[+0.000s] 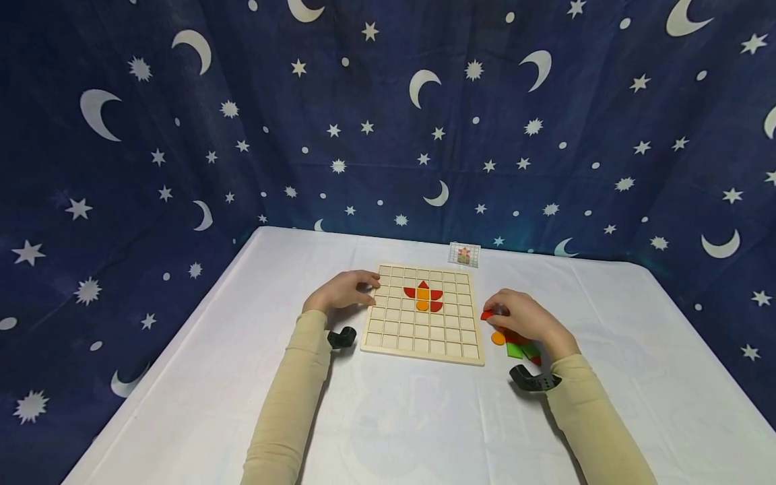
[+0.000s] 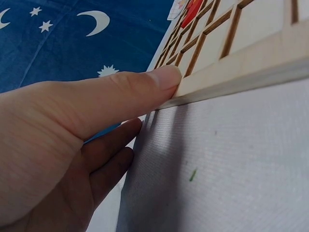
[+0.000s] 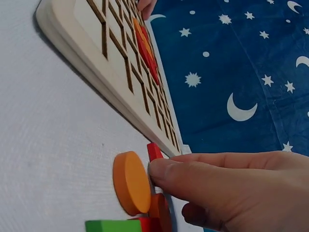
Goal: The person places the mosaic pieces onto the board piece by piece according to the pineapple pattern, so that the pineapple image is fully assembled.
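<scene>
A light wooden grid board [image 1: 394,337] lies on the white table. Near its upper middle sit several red pieces [image 1: 436,295] around an orange square [image 1: 422,294] and an orange disc [image 1: 422,306]. At the board's left edge my left hand [image 1: 342,291] rests, thumb on the rim in the left wrist view and fingers extended. My right hand [image 1: 524,315] pinches a red piece [image 3: 154,151] between thumb and fingers, just off the board's right edge. Below it lie an orange disc [image 3: 130,183], a green piece [image 3: 113,225] and more red and orange pieces, partly hidden by the hand.
A small printed card [image 1: 464,255] showing a coloured figure on a grid lies behind the board. A dark blue curtain [image 1: 388,162] with moons and stars hangs beyond the table [image 1: 412,424]. Black wrist cameras [image 1: 535,380] jut from both sleeves.
</scene>
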Demonstrator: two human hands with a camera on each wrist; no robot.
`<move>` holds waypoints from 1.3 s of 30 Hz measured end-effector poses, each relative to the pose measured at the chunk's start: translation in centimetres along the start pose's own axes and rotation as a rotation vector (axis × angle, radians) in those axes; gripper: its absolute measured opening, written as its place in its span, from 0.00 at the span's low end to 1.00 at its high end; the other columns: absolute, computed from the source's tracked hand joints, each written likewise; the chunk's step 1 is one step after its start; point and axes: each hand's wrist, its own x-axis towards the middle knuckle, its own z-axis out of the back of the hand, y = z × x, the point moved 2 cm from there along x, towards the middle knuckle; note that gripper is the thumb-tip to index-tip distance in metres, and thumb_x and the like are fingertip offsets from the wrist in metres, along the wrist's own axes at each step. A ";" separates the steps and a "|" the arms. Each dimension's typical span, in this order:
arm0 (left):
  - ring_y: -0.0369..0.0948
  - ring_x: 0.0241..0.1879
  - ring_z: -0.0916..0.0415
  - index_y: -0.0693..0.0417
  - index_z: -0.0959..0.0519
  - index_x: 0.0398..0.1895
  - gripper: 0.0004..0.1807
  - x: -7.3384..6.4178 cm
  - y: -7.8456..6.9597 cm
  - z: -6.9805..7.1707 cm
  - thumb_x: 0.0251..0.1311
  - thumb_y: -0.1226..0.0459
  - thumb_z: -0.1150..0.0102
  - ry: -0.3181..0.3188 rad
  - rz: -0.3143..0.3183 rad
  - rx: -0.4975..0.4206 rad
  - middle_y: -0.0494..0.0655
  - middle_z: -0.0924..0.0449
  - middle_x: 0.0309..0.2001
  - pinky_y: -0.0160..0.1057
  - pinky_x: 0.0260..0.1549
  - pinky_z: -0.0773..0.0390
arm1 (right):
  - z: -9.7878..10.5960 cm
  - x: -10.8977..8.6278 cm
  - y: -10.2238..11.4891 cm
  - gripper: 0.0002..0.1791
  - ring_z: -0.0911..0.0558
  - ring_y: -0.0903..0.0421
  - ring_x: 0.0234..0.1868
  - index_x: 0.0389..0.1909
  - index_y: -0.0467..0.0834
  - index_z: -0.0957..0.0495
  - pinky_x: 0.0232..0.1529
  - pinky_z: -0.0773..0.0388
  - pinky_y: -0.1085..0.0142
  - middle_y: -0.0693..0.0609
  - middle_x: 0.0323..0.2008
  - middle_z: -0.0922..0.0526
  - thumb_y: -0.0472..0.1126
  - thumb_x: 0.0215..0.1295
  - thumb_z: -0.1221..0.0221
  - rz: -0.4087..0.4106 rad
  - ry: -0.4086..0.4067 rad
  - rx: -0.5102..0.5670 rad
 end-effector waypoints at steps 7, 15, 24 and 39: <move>0.47 0.72 0.43 0.55 0.21 0.57 0.24 0.1 0.0 0.0 0.57 0.61 0.31 0.002 0.010 0.001 0.46 0.33 0.70 0.47 0.70 0.42 | 0.4 0.2 0.2 0.13 0.27 0.52 0.37 0.47 0.41 0.18 0.42 0.22 0.58 0.48 0.39 0.21 0.41 0.63 0.35 -0.036 -0.027 0.029; 0.47 0.71 0.42 0.54 0.20 0.57 0.23 0.2 0.1 -0.2 0.57 0.61 0.31 0.002 0.009 -0.003 0.46 0.33 0.70 0.46 0.70 0.42 | 0.5 2.2 2.9 0.13 0.25 0.52 0.37 0.47 0.41 0.18 0.38 0.21 0.61 0.48 0.42 0.19 0.41 0.63 0.34 0.048 -0.072 0.012; 0.47 0.71 0.42 0.55 0.20 0.57 0.23 0.3 0.2 -0.1 0.57 0.61 0.31 0.002 0.007 -0.006 0.46 0.33 0.69 0.46 0.70 0.42 | -0.7 5.8 7.7 0.13 0.19 0.52 0.42 0.46 0.42 0.16 0.47 0.20 0.56 0.50 0.42 0.17 0.41 0.62 0.34 0.220 -0.088 -0.070; 0.47 0.71 0.42 0.55 0.20 0.57 0.23 0.2 0.4 0.1 0.58 0.60 0.31 0.004 -0.018 0.006 0.47 0.33 0.69 0.45 0.70 0.42 | -3.1 7.8 11.7 0.13 0.24 0.58 0.35 0.44 0.44 0.17 0.37 0.22 0.63 0.53 0.38 0.21 0.45 0.61 0.32 0.292 -0.020 -0.117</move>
